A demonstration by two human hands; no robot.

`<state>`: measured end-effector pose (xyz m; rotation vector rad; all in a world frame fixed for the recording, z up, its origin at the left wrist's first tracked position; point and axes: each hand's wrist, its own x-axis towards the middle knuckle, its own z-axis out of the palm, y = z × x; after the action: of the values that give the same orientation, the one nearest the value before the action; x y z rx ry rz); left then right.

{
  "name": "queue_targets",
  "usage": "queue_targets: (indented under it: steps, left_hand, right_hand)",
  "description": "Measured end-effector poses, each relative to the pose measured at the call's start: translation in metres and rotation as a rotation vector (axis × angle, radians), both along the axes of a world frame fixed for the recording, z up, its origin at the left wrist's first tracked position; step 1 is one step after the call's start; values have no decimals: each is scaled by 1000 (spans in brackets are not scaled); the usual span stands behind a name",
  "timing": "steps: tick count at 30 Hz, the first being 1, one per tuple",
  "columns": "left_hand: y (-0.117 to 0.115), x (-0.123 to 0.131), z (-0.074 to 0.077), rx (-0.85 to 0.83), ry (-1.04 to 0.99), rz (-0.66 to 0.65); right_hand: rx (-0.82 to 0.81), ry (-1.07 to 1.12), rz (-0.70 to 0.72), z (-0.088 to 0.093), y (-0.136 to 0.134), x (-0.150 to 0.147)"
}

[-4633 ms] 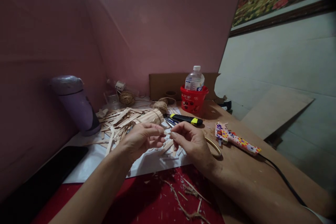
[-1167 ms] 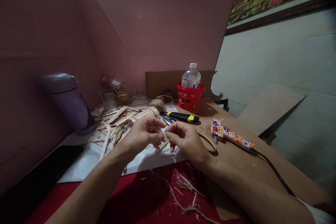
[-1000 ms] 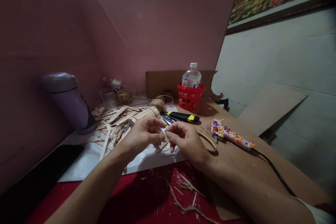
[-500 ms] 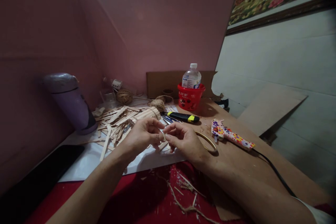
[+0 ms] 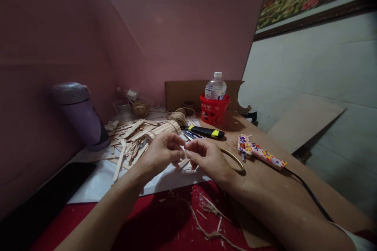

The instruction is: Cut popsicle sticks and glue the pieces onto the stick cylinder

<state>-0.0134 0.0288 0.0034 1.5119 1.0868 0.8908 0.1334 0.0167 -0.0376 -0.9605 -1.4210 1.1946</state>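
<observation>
My left hand (image 5: 161, 153) and my right hand (image 5: 206, 157) meet fingertip to fingertip above a white sheet (image 5: 97, 180), both pinched on a small pale piece (image 5: 185, 151) that I cannot make out. Behind the left hand lies a heap of wooden craft sticks (image 5: 134, 135) and a bundle of sticks tied together (image 5: 167, 127). A thin gold ring (image 5: 234, 158) lies on the wooden table just right of my right hand. Bits of twine and wood shavings (image 5: 206, 219) litter the red cloth below my wrists.
A flowered glue gun (image 5: 259, 153) with a black cord lies at the right. A black-and-yellow utility knife (image 5: 206, 131), twine balls (image 5: 140, 108), a red bucket (image 5: 214, 112) holding a water bottle (image 5: 215, 88), a purple flask (image 5: 82, 115) and a black phone (image 5: 47, 200) surround the work spot.
My two hands have drawn closer until the fingertips touch around the small piece. The rest of the table is as before.
</observation>
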Motion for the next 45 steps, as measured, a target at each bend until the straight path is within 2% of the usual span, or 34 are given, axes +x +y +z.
queue_targets:
  steps: [18, 24, 31, 35, 41, 45]
  left_hand:
    - [-1, 1, -4, -7, 3, -14]
    - [0, 3, -5, 5, -20, 14]
    - [-1, 3, -4, 21, -53, 14]
    - [1, 0, -3, 68, -132, 42]
    - [2, -1, -4, 101, -197, 70]
    - [2, 0, -6, 97, -209, 55]
  right_hand:
    - [-18, -20, -38, -2, 1, -1]
    - [-84, 53, -42, -1, 2, 0]
    - [-102, 35, -38, 0, 1, -1]
    - [-173, 62, -56, 1, 0, -3]
    - [-177, -5, 48, 0, -3, -7]
    - [-148, -113, -4, 0, -3, -5]
